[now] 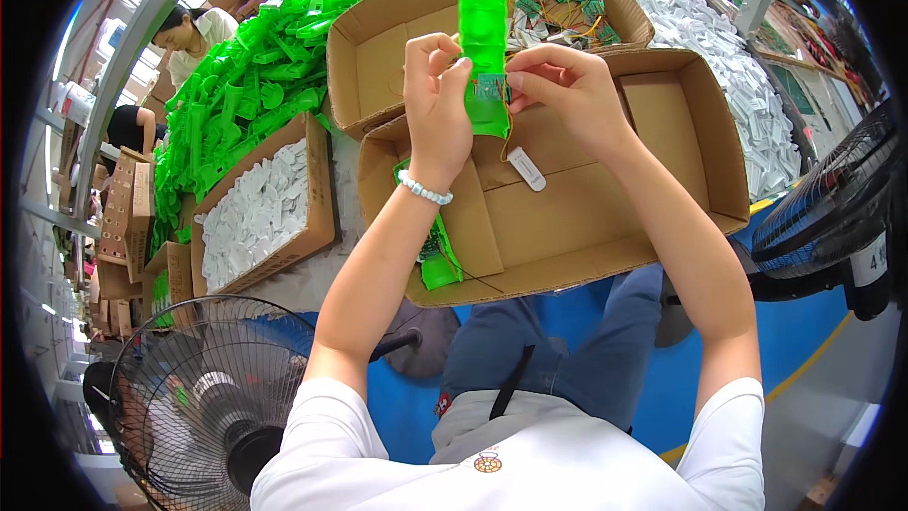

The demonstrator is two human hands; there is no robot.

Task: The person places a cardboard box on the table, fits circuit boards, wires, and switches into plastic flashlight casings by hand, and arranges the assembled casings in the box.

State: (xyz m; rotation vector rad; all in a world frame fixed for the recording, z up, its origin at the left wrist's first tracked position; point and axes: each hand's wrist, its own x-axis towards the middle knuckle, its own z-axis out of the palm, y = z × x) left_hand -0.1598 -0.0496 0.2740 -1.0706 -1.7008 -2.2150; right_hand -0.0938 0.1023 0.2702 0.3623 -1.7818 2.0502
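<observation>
My left hand (pixel 437 95) grips a long bright green plastic shell (pixel 483 24) held upright over a shallow cardboard box (pixel 681 104). My right hand (pixel 558 80) pinches a small circuit part at the shell's middle, fingertips meeting the left hand's. A small white flat piece (pixel 526 168) dangles on a wire below the shell. Another green shell (pixel 437 251) with a board in it lies at the box's near left edge, partly hidden by my left forearm.
A second cardboard box (pixel 378 47) behind holds green circuit boards with yellow wires (pixel 567 5). A heap of green shells (pixel 246 85) lies left, white pieces in a box (pixel 255 213) and piled at right (pixel 747 85). Fans stand at lower left (pixel 203 397) and right (pixel 832 208). Another person (pixel 194 33) sits far left.
</observation>
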